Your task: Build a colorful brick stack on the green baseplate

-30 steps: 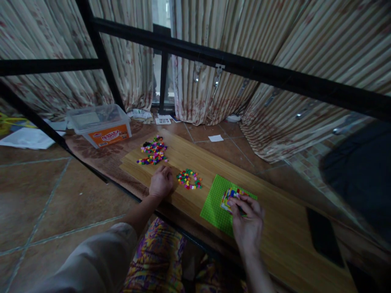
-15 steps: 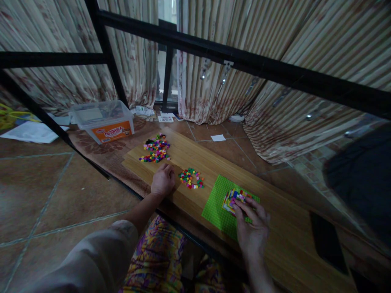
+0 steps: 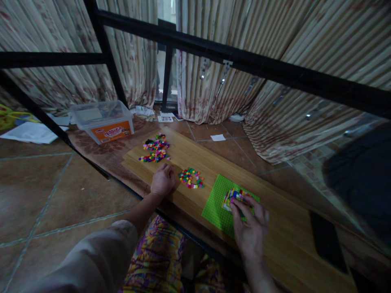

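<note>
Right hand (image 3: 252,228) barely shifted, pinching at toy-brick stack (image 3: 235,194) beneath, held piece unclear; work stays there. Left hand (image 3: 163,180) still curled, contents hidden, loose bricks (image 3: 184,176) beside.

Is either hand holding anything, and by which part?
Can't be told. The right hand is at the brick stack on the green baseplate, but anything pinched is too small to make out; the left hand is curled, its palm hidden.

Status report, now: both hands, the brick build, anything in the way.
Right hand at the brick build, partly hiding it. Left hand curled beside loose bricks, palm hidden. Build on green baseplate. No other obstruction seen.
</note>
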A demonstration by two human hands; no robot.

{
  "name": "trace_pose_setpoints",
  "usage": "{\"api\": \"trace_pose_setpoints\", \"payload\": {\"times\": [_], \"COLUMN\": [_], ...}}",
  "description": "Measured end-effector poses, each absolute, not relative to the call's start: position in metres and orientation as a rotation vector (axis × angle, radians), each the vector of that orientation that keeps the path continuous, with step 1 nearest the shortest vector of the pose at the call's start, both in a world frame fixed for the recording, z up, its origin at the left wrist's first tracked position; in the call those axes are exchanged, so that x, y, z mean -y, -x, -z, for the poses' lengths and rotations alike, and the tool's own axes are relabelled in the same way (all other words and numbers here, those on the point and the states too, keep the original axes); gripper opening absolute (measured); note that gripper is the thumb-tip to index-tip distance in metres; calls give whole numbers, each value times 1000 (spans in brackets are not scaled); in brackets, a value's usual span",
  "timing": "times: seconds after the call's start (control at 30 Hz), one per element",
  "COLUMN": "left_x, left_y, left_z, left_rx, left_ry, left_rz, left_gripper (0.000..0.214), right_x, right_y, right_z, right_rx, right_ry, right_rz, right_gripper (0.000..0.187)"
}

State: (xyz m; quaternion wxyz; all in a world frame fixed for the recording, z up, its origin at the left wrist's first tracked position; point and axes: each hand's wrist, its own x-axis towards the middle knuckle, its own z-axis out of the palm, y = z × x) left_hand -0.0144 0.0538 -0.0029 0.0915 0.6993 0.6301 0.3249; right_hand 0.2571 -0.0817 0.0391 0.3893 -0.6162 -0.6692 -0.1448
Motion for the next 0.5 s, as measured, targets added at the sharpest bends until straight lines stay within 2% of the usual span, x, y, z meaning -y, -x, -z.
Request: {"api": "trace_pose_setpoints", "payload": {"times": [0.5], "left_x": [-54], "left_y": [13], "left_z": [4], "left_rx": [-1871], "left_ry": [-2059], "left_rz": [-996], "left_gripper": [16], "right_x": [85], "right_y": [-269], "right_z": [-46], "right_rx": [1772], "right_ry": [1595], "right_rz": [424], "right_gripper": [13]}}
